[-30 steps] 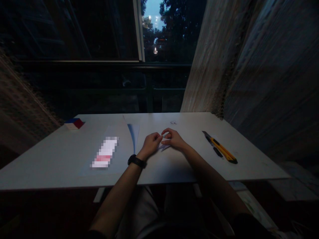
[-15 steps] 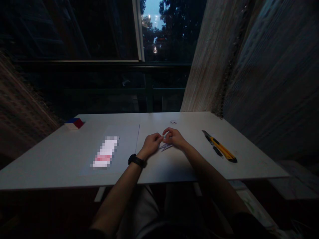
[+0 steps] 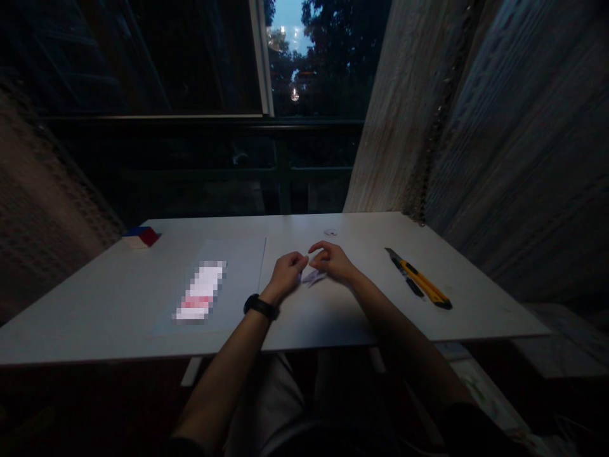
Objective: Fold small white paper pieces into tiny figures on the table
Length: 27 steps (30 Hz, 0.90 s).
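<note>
My left hand (image 3: pixel 286 271), with a dark band at the wrist, is closed at the fingertips on the left end of a small piece of folded paper (image 3: pixel 314 277). The paper is whitish with pointed ends, and the fingers hide much of it. Facing it, my right hand (image 3: pixel 333 261) curls its lower fingers over the paper's right side. Its index finger is raised and bent, a little apart from the left fingertips. Exactly how the right fingers grip the paper is hard to make out in the dim light.
On the white table (image 3: pixel 304 330), a yellow utility knife (image 3: pixel 427 285) and a black pen-like tool (image 3: pixel 408 279) lie to the right. A small loop-shaped item (image 3: pixel 330 233) is behind my hands. To the left are a sheet (image 3: pixel 247 279), a blurred-out phone-shaped rectangle (image 3: pixel 202 292) and a colored cube (image 3: pixel 141 237).
My left fingertips have drawn slightly left, away from the right thumb. The right index finger has lifted and straightened a little. The folded paper stays between my hands.
</note>
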Each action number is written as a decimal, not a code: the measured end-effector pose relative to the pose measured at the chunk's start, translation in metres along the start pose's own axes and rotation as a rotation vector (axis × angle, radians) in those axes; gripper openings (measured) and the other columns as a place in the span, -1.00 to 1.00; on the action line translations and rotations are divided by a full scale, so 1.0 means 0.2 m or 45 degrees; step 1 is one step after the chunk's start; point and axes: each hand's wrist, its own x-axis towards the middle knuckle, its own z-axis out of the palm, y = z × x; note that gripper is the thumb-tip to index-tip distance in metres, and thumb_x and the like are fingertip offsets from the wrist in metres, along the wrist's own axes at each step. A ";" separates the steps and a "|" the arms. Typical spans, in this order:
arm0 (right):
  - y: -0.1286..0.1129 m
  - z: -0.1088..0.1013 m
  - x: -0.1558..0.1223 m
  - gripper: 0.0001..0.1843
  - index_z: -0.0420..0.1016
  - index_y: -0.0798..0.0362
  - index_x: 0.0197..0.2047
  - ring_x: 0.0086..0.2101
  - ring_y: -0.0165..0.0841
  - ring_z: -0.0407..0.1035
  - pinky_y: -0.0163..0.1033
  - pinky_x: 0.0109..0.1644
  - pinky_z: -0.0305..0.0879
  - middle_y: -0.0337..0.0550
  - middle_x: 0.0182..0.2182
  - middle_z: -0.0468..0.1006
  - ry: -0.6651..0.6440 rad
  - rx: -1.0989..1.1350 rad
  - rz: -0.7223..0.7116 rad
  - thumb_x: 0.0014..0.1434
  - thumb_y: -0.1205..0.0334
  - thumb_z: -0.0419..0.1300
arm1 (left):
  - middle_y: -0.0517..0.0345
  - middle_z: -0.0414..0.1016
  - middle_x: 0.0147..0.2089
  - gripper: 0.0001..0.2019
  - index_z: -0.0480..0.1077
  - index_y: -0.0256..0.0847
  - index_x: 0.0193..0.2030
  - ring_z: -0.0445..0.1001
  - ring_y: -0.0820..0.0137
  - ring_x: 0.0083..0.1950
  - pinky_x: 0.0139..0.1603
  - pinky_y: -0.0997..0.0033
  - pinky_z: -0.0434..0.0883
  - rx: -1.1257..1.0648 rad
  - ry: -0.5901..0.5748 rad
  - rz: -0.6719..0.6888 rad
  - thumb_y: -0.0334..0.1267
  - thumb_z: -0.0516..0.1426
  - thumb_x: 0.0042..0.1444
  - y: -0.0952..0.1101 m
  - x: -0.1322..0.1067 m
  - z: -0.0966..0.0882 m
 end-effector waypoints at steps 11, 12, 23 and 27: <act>0.01 0.00 -0.01 -0.51 0.35 0.11 -0.25 -0.59 -0.48 0.32 -0.33 -0.49 0.23 -0.36 -0.60 0.43 -0.041 0.171 0.099 -0.33 0.30 0.37 | 0.26 0.25 -0.59 -0.71 0.32 -0.25 -0.56 0.20 0.49 -0.49 -0.47 0.48 0.13 0.042 0.048 0.000 -0.07 0.04 0.01 0.02 0.00 0.00; 0.01 0.00 -0.01 -0.50 0.36 0.11 -0.25 -0.59 -0.48 0.32 -0.33 -0.49 0.23 -0.36 -0.60 0.43 -0.046 0.180 0.110 -0.34 0.30 0.37 | 0.26 0.25 -0.59 -0.71 0.32 -0.25 -0.56 0.20 0.49 -0.49 -0.47 0.48 0.13 0.049 0.049 -0.001 -0.07 0.03 0.01 0.02 0.00 0.00; 0.02 0.01 0.00 -0.58 0.35 0.11 -0.33 -0.64 -0.52 0.24 -0.37 -0.52 0.16 -0.40 -0.67 0.39 0.078 0.090 0.039 -0.33 0.31 0.36 | 0.27 0.25 -0.58 -0.73 0.29 -0.24 -0.54 0.21 0.49 -0.49 -0.46 0.49 0.13 0.130 0.048 0.029 -0.09 0.03 0.03 0.04 -0.02 0.01; 0.02 0.00 0.00 -0.60 0.36 0.11 -0.31 -0.62 -0.50 0.27 -0.36 -0.49 0.18 -0.38 -0.65 0.42 0.052 0.063 0.014 -0.30 0.32 0.33 | 0.22 0.33 -0.54 -0.72 0.35 -0.26 -0.48 0.25 0.49 -0.47 -0.45 0.49 0.16 0.052 0.046 0.037 -0.06 0.05 0.01 0.05 -0.02 0.01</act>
